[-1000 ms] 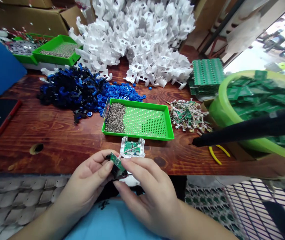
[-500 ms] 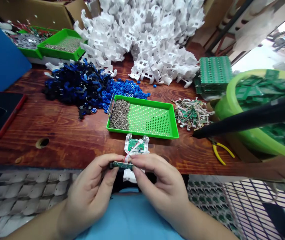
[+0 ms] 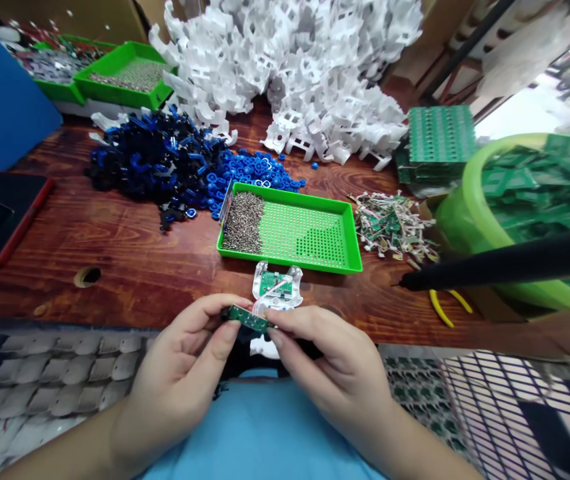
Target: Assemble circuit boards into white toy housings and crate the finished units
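Between my two hands is a small green circuit board (image 3: 249,319), tilted so that its flat face shows. My left hand (image 3: 189,363) pinches its left end between thumb and fingers. At the right end, my right hand (image 3: 327,357) grips it the same way. Thin white and red wires (image 3: 263,301) run from behind this board to a white plastic shell (image 3: 297,280) on the table just beyond. A second green circuit board (image 3: 271,283) sits inside that shell. Below my fingers a white plastic piece (image 3: 265,347) partly shows.
A green tray (image 3: 309,263) with small metal screws (image 3: 245,223) lies beyond the shell. Blue and black parts (image 3: 155,160), white shells (image 3: 289,73) and wired boards (image 3: 389,223) form piles. At right are a black pen-shaped tool (image 3: 505,260), yellow-handled pliers (image 3: 439,308) and a green tub (image 3: 469,193).
The circuit board has turned from nearly edge-on to showing its flat face, its right end now lower. Both hands keep their pinch. The whole view has shifted slightly.
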